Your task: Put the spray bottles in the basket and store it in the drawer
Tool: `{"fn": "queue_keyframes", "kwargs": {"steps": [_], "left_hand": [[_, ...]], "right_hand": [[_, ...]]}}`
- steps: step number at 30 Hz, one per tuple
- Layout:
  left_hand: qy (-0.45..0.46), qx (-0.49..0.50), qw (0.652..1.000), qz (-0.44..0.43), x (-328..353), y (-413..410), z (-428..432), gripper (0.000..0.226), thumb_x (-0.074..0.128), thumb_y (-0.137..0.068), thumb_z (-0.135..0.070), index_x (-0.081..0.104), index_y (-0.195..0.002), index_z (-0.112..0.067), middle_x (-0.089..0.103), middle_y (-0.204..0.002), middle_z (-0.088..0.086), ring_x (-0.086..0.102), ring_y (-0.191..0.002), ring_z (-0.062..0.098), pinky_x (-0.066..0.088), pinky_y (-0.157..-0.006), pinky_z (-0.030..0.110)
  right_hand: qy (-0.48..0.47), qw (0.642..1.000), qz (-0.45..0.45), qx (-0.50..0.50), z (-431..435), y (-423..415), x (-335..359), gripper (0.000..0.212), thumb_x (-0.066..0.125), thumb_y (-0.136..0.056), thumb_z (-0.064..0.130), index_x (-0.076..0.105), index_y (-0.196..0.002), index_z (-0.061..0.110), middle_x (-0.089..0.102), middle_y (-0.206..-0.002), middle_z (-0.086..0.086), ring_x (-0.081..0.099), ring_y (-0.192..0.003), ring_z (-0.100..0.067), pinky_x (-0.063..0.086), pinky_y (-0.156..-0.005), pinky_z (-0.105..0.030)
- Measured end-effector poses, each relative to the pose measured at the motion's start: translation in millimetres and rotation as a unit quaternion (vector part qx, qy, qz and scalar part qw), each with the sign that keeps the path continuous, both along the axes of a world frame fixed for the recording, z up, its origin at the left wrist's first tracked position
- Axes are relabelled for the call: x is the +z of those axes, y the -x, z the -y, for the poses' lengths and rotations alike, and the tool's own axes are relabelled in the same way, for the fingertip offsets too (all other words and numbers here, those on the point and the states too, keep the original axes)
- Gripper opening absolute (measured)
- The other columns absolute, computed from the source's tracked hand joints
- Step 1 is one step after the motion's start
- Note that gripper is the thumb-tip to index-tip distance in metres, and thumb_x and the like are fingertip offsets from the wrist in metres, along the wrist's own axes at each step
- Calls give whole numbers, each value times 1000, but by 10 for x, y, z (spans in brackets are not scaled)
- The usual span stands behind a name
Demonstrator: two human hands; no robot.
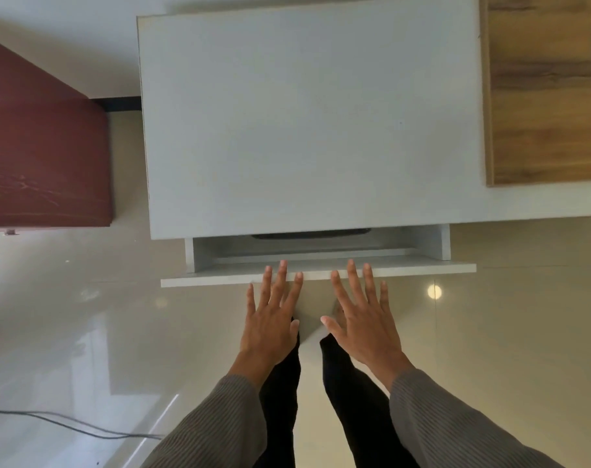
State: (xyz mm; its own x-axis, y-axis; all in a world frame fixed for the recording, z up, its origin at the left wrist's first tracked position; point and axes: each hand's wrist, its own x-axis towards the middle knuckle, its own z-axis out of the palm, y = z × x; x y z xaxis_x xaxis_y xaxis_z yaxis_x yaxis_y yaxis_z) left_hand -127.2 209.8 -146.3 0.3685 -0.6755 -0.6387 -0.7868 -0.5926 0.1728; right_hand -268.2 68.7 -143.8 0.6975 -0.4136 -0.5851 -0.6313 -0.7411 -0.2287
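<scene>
A grey drawer (321,276) sticks out a short way from under the grey cabinet top (307,123). Inside the gap a dark rim (309,235) shows, probably the basket; the spray bottles are hidden. My left hand (274,319) is flat with fingers spread, its fingertips resting on the top edge of the drawer front. My right hand (361,319) is spread the same way beside it, fingertips also on that edge. Neither hand holds anything.
A dark red wooden piece of furniture (41,157) stands to the left of the cabinet. A brown wood surface (544,96) lies at the right. The floor is glossy tile, with a grey cable (68,425) at lower left. My legs are below my hands.
</scene>
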Motion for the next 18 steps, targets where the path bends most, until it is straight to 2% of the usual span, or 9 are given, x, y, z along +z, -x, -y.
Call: {"fn": "queue_keyframes", "kwargs": {"steps": [3,6,10,14,18], "left_hand": [[10,6,1000,25,-42,-141,129,96,49,-94,-42,-29,-149,-29,-37,-157,5,-32,-144,29,0,-119,59],[20,13,999,49,-71,-232,268,97,52,-93,-43,-23,-152,-26,-32,-159,8,-26,-147,32,3,-119,60],[40,4,996,77,-98,-265,296,97,59,-89,-43,-9,-156,-23,-22,-162,10,-16,-150,32,2,-120,58],[81,-13,993,84,-57,-329,300,98,65,-85,-39,0,-157,-20,-10,-164,13,-6,-151,33,9,-119,59],[94,-29,991,87,93,-501,422,93,57,-89,-37,-4,-156,-18,-11,-165,10,-7,-151,30,9,-119,59]], "right_hand": [[28,1000,5,2,135,-189,-40,89,50,-92,51,-10,-155,31,-17,-163,-8,-14,-150,-33,8,-120,-59],[59,998,1,-11,224,-365,-78,97,60,-86,36,-8,-156,28,-14,-164,-11,-12,-150,-34,9,-120,-59],[108,993,-18,-43,170,-452,-109,95,62,-86,34,-3,-156,26,-11,-164,-10,-10,-151,-36,5,-119,-62],[136,989,8,-59,115,-483,-81,91,59,-89,38,1,-157,24,-4,-165,-10,-6,-151,-37,4,-118,-62],[132,988,34,-74,124,-501,33,92,62,-88,36,3,-157,22,-1,-166,-8,-4,-151,-37,9,-118,-63]]}}
